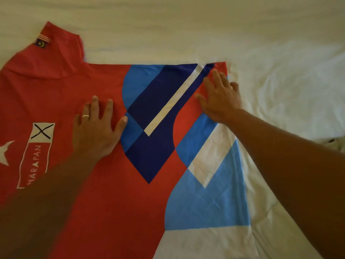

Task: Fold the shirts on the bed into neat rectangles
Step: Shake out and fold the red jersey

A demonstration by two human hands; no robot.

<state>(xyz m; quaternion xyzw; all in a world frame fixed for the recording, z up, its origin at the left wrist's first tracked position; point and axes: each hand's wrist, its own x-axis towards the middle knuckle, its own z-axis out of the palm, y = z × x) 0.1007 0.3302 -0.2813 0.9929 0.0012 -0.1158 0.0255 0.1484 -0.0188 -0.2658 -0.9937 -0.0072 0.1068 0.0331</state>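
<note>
Both hands lie flat on the cloth with straight, spread fingers, and neither one grips anything. From the head camera, the left hand, which wears a ring, presses on the red chest part of the shirt, just beside the printed logo. The right hand rests well apart from it, near the far corner of the hem, where the blue, white and red pattern ends; its fingertips touch the fabric close to that edge. The shirt is spread open on the white bed sheet, with its collar side toward the left of the picture and its hem toward the right. One sleeve, with a small flag patch, points away from the person, and the near part of the shirt goes out of the picture at the bottom. I can see only this one shirt; at the right border something small and dark shows, but I cannot tell what it is. By my judgement the task is only at its beginning: the shirt looks laid out and smoothed, but no fold is visible yet. The sleeves and sides must be turned inward, and then the body must be folded over to make a rectangle.
</note>
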